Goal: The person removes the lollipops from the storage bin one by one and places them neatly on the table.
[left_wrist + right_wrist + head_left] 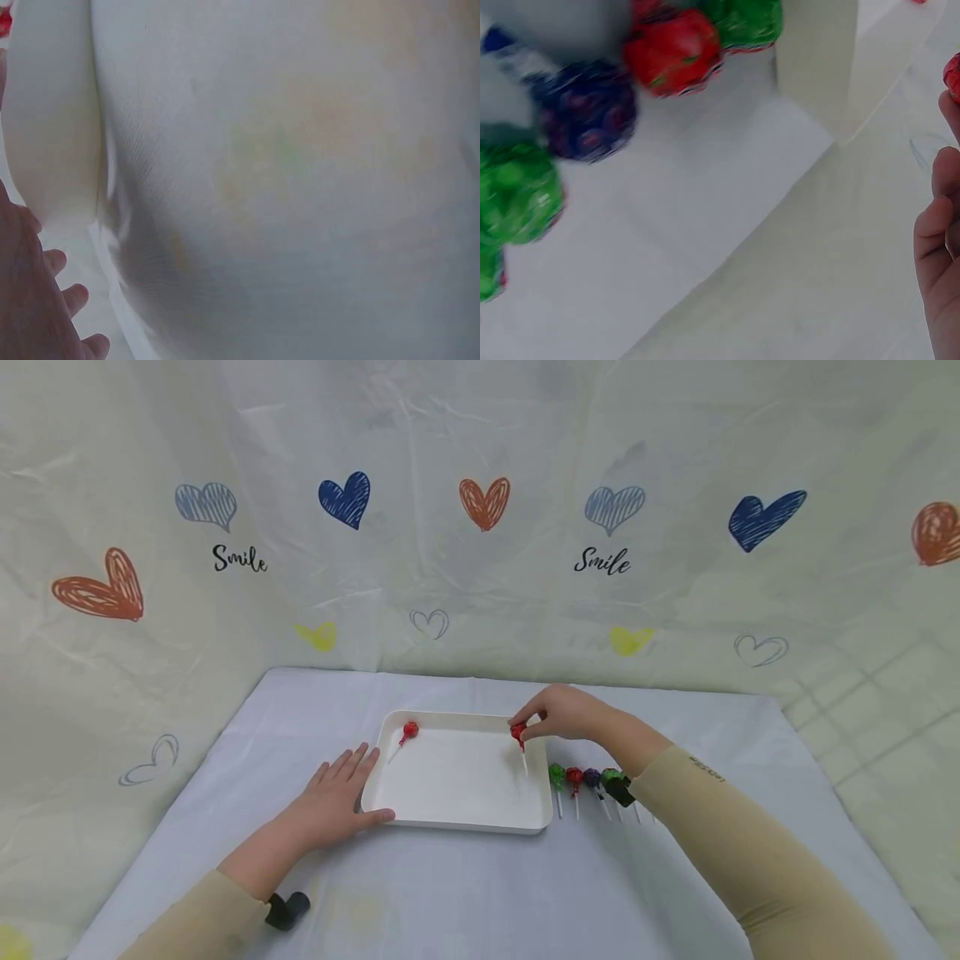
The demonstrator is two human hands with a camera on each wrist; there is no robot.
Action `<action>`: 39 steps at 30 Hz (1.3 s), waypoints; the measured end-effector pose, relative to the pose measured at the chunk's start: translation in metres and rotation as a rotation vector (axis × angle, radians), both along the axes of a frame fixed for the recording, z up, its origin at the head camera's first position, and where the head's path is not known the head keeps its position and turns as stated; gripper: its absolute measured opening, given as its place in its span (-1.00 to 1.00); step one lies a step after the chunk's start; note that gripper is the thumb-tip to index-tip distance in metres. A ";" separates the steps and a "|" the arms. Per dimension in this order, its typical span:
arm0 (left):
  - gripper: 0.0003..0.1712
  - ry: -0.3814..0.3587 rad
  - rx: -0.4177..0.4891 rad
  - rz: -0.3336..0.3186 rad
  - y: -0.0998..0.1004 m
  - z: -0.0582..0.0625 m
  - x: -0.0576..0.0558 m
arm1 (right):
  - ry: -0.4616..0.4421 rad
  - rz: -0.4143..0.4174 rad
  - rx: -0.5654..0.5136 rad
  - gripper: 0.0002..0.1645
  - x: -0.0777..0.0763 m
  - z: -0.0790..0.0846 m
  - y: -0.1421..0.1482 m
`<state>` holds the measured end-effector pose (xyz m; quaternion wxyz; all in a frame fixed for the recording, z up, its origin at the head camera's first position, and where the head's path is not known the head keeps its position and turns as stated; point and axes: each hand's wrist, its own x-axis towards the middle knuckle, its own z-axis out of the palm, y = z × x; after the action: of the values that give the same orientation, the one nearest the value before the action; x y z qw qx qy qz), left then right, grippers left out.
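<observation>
A white rectangular tray (pixel 457 777) lies on the table. My left hand (pixel 335 802) rests with spread, straight fingers against its left edge, the thumb at the front left corner. Inside the tray at the back left is a red lollipop (pixel 410 730) with its stick pointing toward me. Over the tray's back right corner my right hand (pixel 564 713) pinches another red lollipop (pixel 517 732) by its wrapped head, its white stick hanging down. In the right wrist view that lollipop shows only at the right edge, by the fingertips.
Right of the tray lies a row of lollipops: a green lollipop (pixel 557 775), a red lollipop (pixel 574 777), a dark blue lollipop (pixel 592 778) and more green ones, partly hidden by the right wrist's black camera (pixel 619 790). A white cloth (pixel 450 893) covers the table.
</observation>
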<state>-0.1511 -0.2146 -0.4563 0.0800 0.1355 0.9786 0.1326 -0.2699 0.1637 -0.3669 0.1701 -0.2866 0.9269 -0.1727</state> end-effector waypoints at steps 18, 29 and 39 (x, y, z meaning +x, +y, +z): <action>0.32 -0.010 -0.015 0.014 -0.001 -0.002 0.000 | -0.009 -0.197 -0.002 -0.56 0.027 -0.024 0.120; 0.32 -0.013 -0.024 0.016 0.000 -0.001 -0.002 | 0.005 -0.278 0.012 -0.59 0.058 -0.029 0.185; 0.33 -0.020 -0.023 0.018 0.000 -0.002 0.000 | -0.036 -0.313 0.032 -0.56 0.060 -0.040 0.202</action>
<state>-0.1515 -0.2142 -0.4581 0.0899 0.1243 0.9804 0.1236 -0.2104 0.3654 -0.4072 0.1622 -0.1326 0.9596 -0.1876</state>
